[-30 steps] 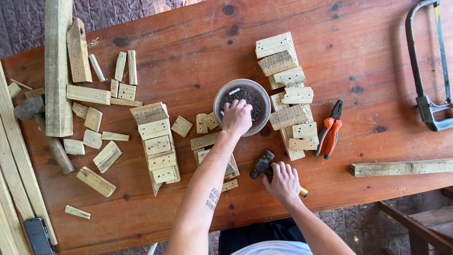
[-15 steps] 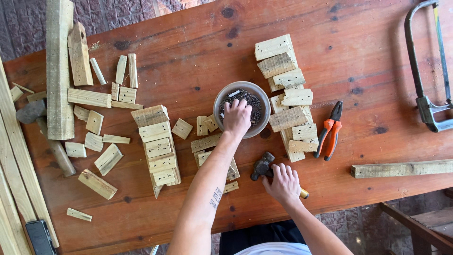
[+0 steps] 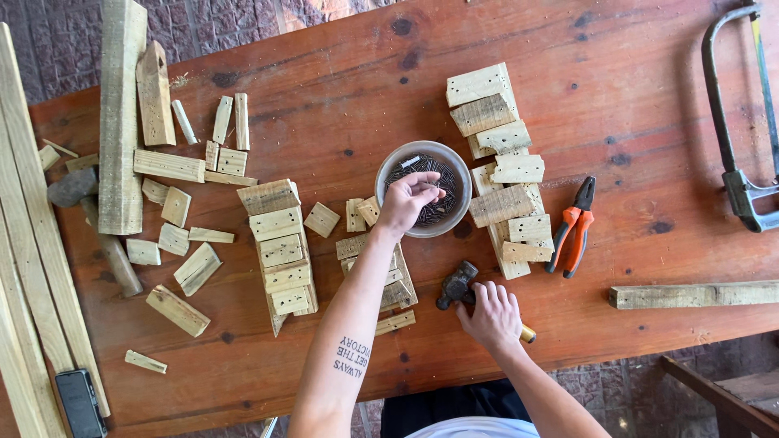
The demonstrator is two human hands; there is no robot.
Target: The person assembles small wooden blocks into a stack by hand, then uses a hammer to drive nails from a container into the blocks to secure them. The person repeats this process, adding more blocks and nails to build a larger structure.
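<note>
A red-brown wooden table [image 3: 324, 73] fills nearly the whole frame, with paving showing along the top and bottom edges. Long planks [image 3: 32, 268] lie down the left edge, out of my way, and a hacksaw [image 3: 734, 122] sits parked at the upper right. Stacks of cut wooden blocks [image 3: 503, 162] stand right of centre and another row [image 3: 280, 251] left of centre, flanking the spot where I work. Orange-handled pliers [image 3: 572, 227] lie just right of the blocks. In the middle sits the round bowl of nails [image 3: 389, 174] (close enough to reach without leaning). My left hand [image 3: 410, 199] is over it, fingertips pinched together among the nails; whether one is caught, I cannot tell. My right hand [image 3: 491, 312] is wrapped around the hammer [image 3: 456, 285], resting on the table low at centre, head pointing up-left.
</note>
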